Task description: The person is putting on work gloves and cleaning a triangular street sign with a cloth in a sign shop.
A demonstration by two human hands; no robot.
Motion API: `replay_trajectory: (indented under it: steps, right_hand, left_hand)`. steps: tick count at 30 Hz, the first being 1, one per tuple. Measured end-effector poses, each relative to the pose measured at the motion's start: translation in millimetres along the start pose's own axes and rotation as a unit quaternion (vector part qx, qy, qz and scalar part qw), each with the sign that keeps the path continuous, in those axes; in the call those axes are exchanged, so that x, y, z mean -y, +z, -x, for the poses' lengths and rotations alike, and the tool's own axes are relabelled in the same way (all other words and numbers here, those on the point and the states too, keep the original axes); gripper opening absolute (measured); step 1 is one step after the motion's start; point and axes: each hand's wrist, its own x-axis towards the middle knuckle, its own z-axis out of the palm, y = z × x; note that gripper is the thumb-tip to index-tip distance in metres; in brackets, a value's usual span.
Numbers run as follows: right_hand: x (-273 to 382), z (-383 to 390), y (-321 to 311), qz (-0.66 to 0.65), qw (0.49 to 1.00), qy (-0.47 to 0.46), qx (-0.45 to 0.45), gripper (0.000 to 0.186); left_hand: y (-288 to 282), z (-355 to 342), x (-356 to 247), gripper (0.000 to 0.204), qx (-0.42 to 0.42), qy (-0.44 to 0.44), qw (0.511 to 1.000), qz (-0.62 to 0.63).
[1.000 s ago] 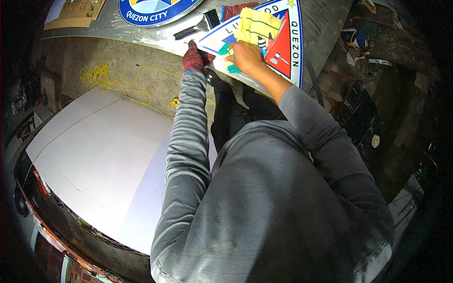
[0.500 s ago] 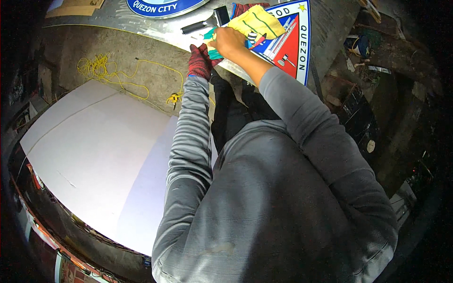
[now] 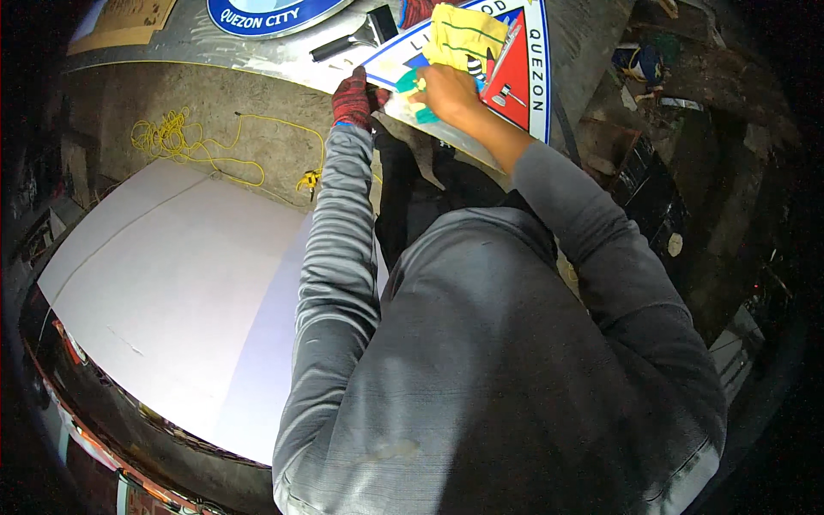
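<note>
A triangular sign (image 3: 526,77) with a white lettered border, red and blue fields and small pictures lies near the edge of a metal table (image 3: 206,53). My left hand (image 3: 352,99), in a red-black knit glove, grips the sign's left corner. My right hand (image 3: 448,93), bare, is closed on a green and yellow item (image 3: 410,87) pressed on the sign near that corner, its exact shape partly hidden by my fingers. A folded yellow cloth (image 3: 455,34) lies on the sign just beyond. A wide black-handled tool (image 3: 348,41) and another red glove (image 3: 416,10) rest beside the sign.
A round blue-bordered sign (image 3: 266,15) and brown board (image 3: 120,26) lie on the table. A tangled yellow cord (image 3: 172,133) is on the concrete floor, left of my legs. A large pale panel (image 3: 163,300) fills the lower left. Dark scrap (image 3: 644,197) lines the right.
My right hand moved left toward my gloved hand half a second ago and has since moved back right along the sign with the green item. The cloth remains on the sign.
</note>
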Motion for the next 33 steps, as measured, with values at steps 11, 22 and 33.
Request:
replay_trajectory:
  steps: [11, 22, 33]
  right_hand:
    - [-105, 104, -8, -0.008, 0.998, 0.033, -0.051, 0.038]
    - [-166, 151, -12, -0.078, 0.995, -0.033, -0.045, 0.037]
    - [-196, 171, 3, -0.141, 0.986, -0.030, -0.083, 0.036]
  left_hand:
    - [11, 11, -10, 0.049, -0.011, -0.012, 0.999, -0.030]
    - [37, 58, 24, 0.051, 0.123, -0.089, 0.988, -0.037]
    - [132, 102, 103, 0.037, 0.130, 0.028, 0.982, -0.136]
